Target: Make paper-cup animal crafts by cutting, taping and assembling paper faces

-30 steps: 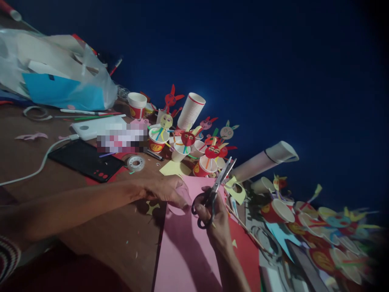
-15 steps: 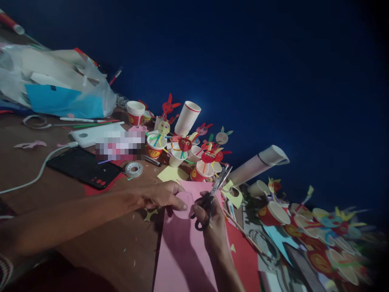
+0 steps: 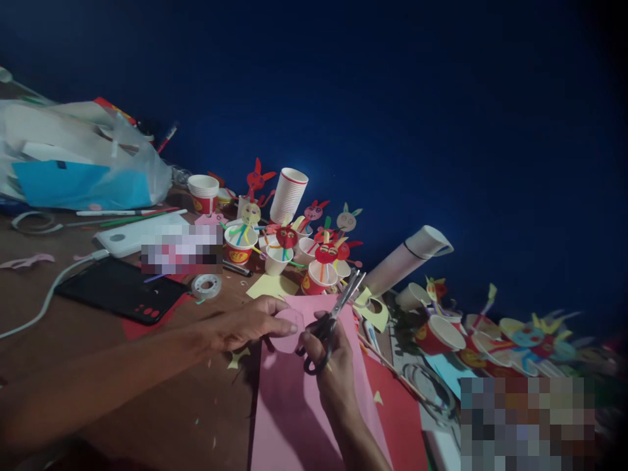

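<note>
Between thumb and fingers, my left hand (image 3: 258, 320) pinches a small rounded piece of pink paper (image 3: 287, 331). My right hand (image 3: 336, 353) grips scissors (image 3: 338, 307) with black handles; the blades point up and away, slightly apart, clear of the pink piece. Both hands are over a large pink paper sheet (image 3: 289, 405) lying on the brown table. A red sheet (image 3: 397, 405) shows from under its right side. Just beyond the hands is a yellow paper piece (image 3: 272, 286), and a yellow scrap with a round hole (image 3: 375, 317) lies to the right.
Paper cups with paper animal figures (image 3: 279, 255) stand behind, near a cup stack (image 3: 289, 196) and a tilted white bottle (image 3: 407, 258). More cups (image 3: 439, 337) are at right. Tape (image 3: 206, 286), a black phone case (image 3: 122, 288), a white cable (image 3: 49, 301) and a plastic bag (image 3: 83, 157) are left.
The view has shifted, so the far-left things sit lower and most of the scene lies further left. Both hands keep their hold on the pink paper piece and the scissors.
</note>
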Demonstrator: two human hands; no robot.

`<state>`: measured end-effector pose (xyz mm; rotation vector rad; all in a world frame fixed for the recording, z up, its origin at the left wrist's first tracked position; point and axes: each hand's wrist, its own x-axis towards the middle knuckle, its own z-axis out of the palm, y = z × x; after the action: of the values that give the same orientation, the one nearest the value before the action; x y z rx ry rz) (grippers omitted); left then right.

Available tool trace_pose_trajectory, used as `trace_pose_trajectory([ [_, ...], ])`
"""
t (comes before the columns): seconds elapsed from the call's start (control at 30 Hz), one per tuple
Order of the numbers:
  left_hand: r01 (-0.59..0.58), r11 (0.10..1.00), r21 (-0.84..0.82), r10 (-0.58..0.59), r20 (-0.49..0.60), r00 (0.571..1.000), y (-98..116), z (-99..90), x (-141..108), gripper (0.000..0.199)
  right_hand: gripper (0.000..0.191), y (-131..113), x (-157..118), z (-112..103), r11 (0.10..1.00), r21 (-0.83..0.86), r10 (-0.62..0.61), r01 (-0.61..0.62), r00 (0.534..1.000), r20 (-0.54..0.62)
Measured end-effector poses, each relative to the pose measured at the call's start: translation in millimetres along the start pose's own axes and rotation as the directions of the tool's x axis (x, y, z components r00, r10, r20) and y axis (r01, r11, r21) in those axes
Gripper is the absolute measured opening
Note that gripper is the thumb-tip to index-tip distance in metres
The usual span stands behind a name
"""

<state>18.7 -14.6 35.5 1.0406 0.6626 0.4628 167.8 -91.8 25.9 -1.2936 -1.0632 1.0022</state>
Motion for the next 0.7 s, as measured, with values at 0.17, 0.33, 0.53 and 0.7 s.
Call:
trace_pose_trajectory([
  [0.17,-0.039,0.992,0.124,0.053,-0.111,0.992,2.5,7.8,-2.1,0.016,0.032,0.5,-1.2,4.1,0.999,-0.020,-0.032,0.032,0.999,-0.001],
  [0.33,-0.061,0.996,0.059,0.070,-0.157,0.985,7.2,8.3,-3.1,0.013,0.031,2.1,-1.0,4.1,0.999,-0.005,-0.032,0.032,0.999,0.015],
  [0.53,-0.176,0.984,0.025,0.176,-0.275,0.945,19.4,-4.4,-2.2,0.013,0.039,11.1,-7.0,6.2,0.997,-0.044,-0.054,0.068,0.964,0.260],
  [0.7,-0.255,0.965,0.062,0.259,-0.374,0.891,27.9,-6.3,-7.2,0.014,0.049,16.9,-12.1,7.5,0.998,-0.048,-0.015,0.035,0.929,0.370],
])
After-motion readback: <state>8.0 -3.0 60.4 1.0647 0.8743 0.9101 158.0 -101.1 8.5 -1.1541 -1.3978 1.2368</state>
